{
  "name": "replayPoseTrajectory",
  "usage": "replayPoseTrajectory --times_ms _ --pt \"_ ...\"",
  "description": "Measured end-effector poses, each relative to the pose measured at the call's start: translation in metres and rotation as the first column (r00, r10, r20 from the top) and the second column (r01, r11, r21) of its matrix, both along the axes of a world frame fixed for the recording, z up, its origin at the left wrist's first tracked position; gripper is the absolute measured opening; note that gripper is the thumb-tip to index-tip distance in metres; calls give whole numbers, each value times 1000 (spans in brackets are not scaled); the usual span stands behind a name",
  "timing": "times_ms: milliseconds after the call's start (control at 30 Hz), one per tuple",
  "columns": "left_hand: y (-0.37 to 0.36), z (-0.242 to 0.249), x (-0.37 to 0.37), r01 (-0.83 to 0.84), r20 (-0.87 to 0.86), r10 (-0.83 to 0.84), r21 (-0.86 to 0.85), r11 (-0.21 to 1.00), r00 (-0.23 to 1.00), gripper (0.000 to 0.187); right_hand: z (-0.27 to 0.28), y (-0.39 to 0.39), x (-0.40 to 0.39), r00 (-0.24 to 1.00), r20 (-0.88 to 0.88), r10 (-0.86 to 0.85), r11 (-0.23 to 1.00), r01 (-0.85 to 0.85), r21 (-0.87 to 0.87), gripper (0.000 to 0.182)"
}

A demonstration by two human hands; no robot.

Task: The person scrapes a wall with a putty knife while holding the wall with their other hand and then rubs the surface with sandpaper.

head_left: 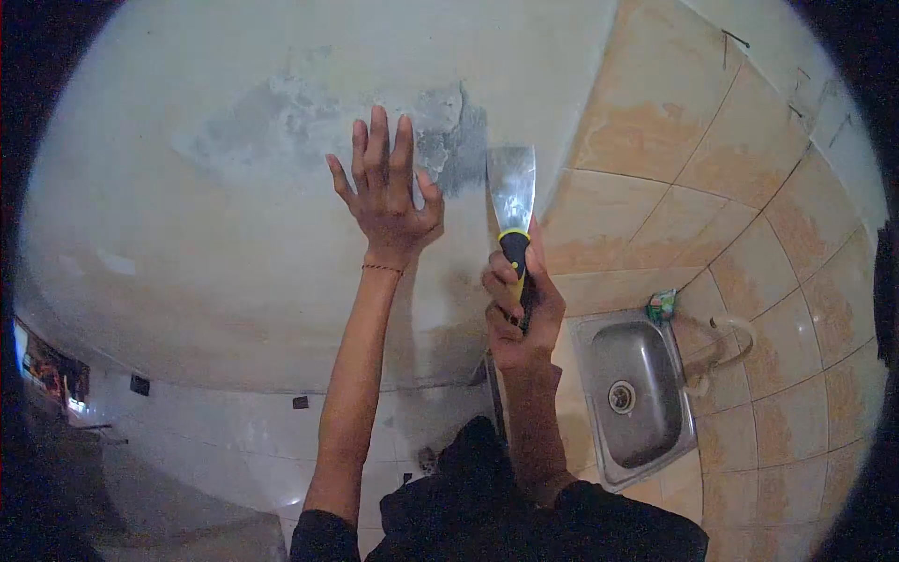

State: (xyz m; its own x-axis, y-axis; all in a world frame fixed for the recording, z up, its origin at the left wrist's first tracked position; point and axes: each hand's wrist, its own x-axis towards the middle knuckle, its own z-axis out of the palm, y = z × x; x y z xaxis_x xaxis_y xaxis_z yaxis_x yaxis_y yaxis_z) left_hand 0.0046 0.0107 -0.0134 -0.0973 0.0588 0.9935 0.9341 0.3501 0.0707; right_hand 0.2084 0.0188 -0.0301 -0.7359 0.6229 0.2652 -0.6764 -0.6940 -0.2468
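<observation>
My left hand [386, 192] lies spread against the painted wall [225, 229], its fingertips over a grey patch [267, 126] where the paint has come away. A thin cord circles that wrist. In my right hand [526, 309] is a putty knife [513, 187], held upright by its black and yellow handle, with the broad metal blade pointing up. The blade is right beside a darker scraped area [465, 150] with a ragged paint edge. Part of the handle is hidden behind my fingers.
At the lower right a steel sink [646, 403] is set into a tiled counter, with a pale tap [735, 342] beside it. A green packet [661, 305] rests at the sink's corner. Orange-beige tiles [693, 150] cover the right wall. White floor tiles [225, 450] show below.
</observation>
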Motion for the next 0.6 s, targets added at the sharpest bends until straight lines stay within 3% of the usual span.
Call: replayPoseTrajectory --times_ms 600 --pt "3 3 -3 28 -11 -28 33 999 1000 67 4 1 3 994 96 -50 997 43 65 57"
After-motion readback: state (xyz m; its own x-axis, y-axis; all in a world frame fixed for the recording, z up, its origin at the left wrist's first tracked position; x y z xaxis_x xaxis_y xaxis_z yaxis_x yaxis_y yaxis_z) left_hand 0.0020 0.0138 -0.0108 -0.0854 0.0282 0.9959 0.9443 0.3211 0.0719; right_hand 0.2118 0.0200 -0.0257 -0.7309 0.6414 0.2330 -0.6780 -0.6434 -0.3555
